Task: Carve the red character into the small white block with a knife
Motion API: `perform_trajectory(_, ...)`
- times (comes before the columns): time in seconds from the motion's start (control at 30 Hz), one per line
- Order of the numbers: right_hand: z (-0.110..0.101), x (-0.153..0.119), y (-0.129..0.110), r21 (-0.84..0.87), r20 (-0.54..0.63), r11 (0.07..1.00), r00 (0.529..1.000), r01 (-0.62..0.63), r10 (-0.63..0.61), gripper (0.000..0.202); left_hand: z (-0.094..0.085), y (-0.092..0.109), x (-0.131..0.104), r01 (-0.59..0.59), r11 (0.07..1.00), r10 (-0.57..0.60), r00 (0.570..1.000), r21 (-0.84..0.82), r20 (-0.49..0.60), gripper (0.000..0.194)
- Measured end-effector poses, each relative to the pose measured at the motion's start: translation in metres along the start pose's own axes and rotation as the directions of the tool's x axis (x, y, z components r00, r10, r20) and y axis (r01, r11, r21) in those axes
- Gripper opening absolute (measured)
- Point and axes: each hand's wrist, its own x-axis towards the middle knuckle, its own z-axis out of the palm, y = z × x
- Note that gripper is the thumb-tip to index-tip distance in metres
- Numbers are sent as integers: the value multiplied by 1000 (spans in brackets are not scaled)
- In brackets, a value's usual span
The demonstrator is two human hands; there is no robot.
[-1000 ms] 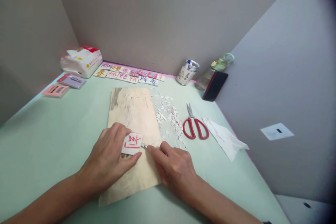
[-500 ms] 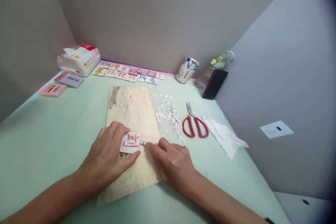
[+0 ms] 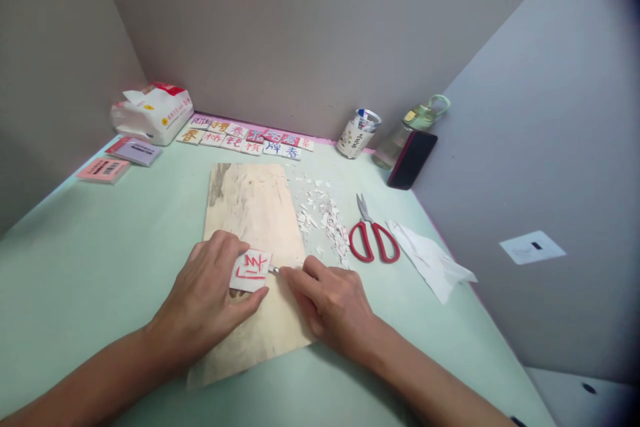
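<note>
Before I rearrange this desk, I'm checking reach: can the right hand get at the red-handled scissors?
Probably yes: the scissors lie just beyond the right hand, with nothing standing between. It grips a slim metal tool, though, which would likely need setting down first.

The board (image 3: 257, 207) looks matt wood, the tool tip (image 3: 273, 269) shiny metal.

Over a wooden board (image 3: 253, 207) on the desk (image 3: 115, 247), the left hand (image 3: 210, 280) grips a red-marked tile (image 3: 251, 269); the right hand (image 3: 333, 300) holds a slim tool (image 3: 274, 269) at the tile's side. Lettered tiles (image 3: 233, 142) lie along the back edge, scissors (image 3: 367, 218) near the right.
</note>
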Motion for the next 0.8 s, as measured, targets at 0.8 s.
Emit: perform_trajectory(0.8, -3, 4, 9, -60, 40, 997, 998, 42, -40, 25, -8, 3, 3, 82, 995, -79, 995, -51, 62, 27)
